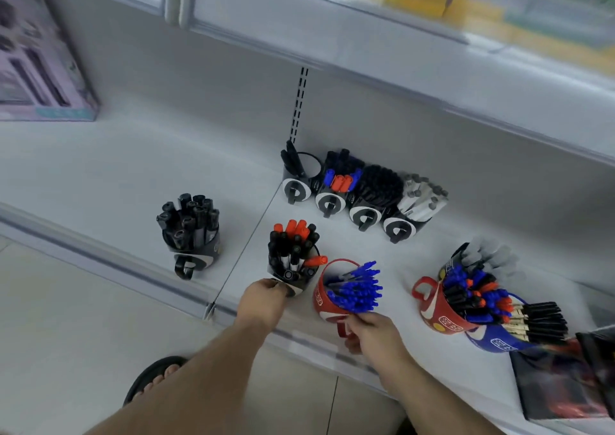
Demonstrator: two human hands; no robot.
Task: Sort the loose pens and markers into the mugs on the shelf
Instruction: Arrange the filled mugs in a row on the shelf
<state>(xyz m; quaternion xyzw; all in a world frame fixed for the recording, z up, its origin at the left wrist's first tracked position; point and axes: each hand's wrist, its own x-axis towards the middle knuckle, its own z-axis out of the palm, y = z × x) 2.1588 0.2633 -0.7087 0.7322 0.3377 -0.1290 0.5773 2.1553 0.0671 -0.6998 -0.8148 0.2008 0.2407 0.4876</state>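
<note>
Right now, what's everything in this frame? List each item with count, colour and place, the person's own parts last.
black mugs: four in a back row by the shelf wall, holding black, blue, red and grey-capped pens
lone black mug: one, front left, full of black markers
front black mug: one, black and red markers
red mug: one, tilted, full of blue pens
second red mug: one, right, mixed blue, red and black pens
blue mug: one, beside it, black-capped pens
purple box: one, far left
dark packet: one, right edge
shelf: white
sandalled foot: one, on the floor
left hand: grips the front black mug
right hand: grips the red mug
</note>
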